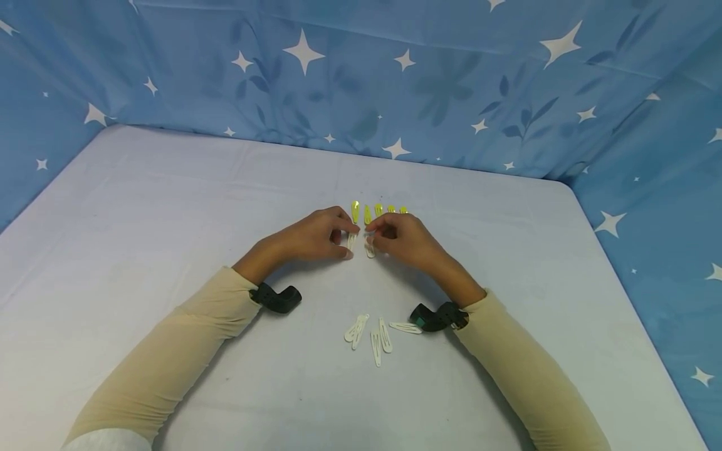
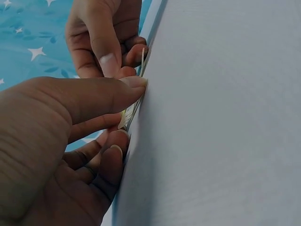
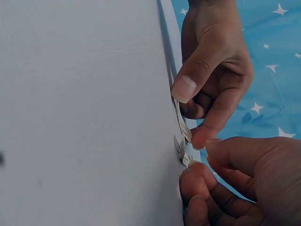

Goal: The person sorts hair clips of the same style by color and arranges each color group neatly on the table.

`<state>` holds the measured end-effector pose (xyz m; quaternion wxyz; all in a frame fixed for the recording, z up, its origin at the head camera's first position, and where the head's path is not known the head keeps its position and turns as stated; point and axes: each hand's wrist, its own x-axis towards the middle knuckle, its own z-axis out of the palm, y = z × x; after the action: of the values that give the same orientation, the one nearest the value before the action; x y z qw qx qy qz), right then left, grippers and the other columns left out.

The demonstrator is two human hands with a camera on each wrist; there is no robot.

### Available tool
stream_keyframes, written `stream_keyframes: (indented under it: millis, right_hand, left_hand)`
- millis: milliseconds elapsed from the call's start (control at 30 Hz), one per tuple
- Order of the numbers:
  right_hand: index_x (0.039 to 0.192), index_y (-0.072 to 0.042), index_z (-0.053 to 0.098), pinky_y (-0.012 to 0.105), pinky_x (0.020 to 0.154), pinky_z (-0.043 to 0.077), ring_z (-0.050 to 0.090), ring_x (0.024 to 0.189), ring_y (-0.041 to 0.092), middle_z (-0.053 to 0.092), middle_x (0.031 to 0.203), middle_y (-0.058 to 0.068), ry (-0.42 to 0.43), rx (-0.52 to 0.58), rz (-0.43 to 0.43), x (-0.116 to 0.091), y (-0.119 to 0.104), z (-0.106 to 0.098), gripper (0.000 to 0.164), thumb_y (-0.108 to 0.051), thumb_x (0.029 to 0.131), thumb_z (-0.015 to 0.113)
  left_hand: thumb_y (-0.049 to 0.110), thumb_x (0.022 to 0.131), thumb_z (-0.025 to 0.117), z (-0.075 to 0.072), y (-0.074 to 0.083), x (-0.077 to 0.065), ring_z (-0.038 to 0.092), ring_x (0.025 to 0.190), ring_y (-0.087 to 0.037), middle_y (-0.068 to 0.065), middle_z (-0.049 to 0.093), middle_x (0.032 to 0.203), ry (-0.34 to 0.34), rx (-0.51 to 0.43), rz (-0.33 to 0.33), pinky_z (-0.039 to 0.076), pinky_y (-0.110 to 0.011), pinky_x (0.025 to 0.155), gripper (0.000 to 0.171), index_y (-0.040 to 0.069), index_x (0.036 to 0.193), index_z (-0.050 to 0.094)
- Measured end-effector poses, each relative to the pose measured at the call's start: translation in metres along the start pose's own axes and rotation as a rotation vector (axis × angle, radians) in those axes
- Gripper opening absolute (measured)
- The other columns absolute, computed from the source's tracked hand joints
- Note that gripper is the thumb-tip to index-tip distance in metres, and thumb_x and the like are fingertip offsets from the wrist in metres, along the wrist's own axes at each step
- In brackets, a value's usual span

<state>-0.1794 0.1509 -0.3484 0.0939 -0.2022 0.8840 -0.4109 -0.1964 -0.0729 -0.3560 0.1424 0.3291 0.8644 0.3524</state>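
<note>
Pinching a white clip (image 1: 351, 242) end to end between slightly parted left fingers (image 1: 344, 224), with right fingers (image 1: 385, 220) bent at a second white clip (image 1: 370, 252) (cannot tell whether gripping it), at the surface (image 1: 254, 388) near yellow clips (image 1: 367, 215).

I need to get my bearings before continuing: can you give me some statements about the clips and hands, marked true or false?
1. The left hand holds a white clip. True.
2. The right hand lies flat on the table. False: it is curled, at another white clip.
3. Five yellow clips show in a row beyond the hands. True.
4. Some loose white clips overlap. True.
5. Those loose clips lie beyond the yellow row. False: they lie nearer the person.
</note>
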Motion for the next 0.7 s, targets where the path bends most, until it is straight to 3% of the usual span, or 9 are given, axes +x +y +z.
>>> stream_keyframes:
  millis: [267,700]
  right_hand:
    - [0.105,0.0,0.07,0.027,0.059,0.045,0.059,0.067,0.019,0.063,0.082,0.007,-0.098,0.036,-0.017,-0.01,0.001,-0.004,0.017,-0.004,0.09,0.063]
    - [0.107,-0.003,0.071,0.028,0.064,0.047,0.06,0.071,0.016,0.066,0.086,0.002,-0.218,0.004,-0.007,-0.038,-0.008,-0.016,0.017,-0.005,0.09,0.067]
  left_hand:
    - [0.009,0.082,0.077,0.002,0.001,-0.001,0.054,0.084,-0.018,-0.009,0.054,0.112,0.003,-0.024,-0.017,0.045,-0.032,0.075,0.047,0.001,0.127,0.064]
    - [0.01,0.082,0.077,0.001,0.001,-0.001,0.054,0.085,-0.017,-0.008,0.054,0.112,0.006,-0.037,-0.034,0.045,-0.032,0.076,0.047,0.002,0.127,0.064]
